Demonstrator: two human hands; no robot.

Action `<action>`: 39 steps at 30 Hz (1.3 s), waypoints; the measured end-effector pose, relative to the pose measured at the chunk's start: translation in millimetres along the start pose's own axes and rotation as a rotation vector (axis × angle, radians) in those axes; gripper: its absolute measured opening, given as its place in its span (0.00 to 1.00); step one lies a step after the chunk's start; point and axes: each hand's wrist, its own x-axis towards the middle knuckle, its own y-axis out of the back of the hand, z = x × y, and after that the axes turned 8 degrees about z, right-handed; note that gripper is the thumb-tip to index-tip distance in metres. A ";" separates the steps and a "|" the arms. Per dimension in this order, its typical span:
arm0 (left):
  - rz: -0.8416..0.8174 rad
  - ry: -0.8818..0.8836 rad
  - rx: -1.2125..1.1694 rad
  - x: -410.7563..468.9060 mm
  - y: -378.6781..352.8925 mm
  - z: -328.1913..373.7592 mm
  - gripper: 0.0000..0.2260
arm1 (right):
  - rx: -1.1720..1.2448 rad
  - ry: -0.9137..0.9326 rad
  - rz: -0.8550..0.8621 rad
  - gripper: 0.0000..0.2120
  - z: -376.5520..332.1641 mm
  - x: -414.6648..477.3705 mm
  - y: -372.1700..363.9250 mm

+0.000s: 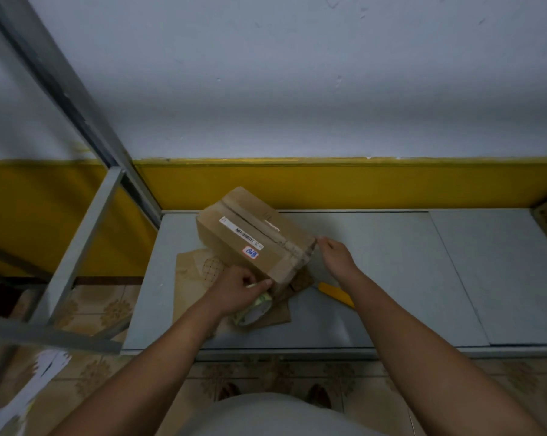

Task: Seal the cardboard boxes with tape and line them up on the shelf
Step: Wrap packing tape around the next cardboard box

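Brown cardboard box (250,234) on grey shelf (376,278), long axis far-left to near-right, glossy taped seam. Left hand (240,291) grips tape roll (253,309) at its near corner; right hand (335,253) pinches its right end.

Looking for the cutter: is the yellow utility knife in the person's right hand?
No, the yellow utility knife lies loose on the shelf, while the right hand is at the cardboard box's corner.

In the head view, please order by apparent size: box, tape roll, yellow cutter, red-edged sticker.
Largest: box.
Then tape roll and cutter, unsure between them: the left hand and right arm hide part of each.
Smallest: sticker.
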 end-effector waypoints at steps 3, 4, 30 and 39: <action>-0.001 0.049 -0.052 -7.8 -10.9 -2.7 0.22 | 0.006 -0.006 -0.067 0.23 5.1 3.9 3.7; -0.006 0.064 -0.083 -10.6 -12.3 -5.1 0.21 | -0.013 0.001 -0.053 0.23 15.0 4.2 7.8; -0.106 0.053 -0.486 -42.0 -3.7 -3.9 0.30 | -0.385 0.325 0.055 0.10 57.2 -142.1 82.4; -0.107 0.067 -0.530 -44.6 -3.5 -2.9 0.23 | -0.546 0.460 -0.206 0.12 0.8 -155.8 20.8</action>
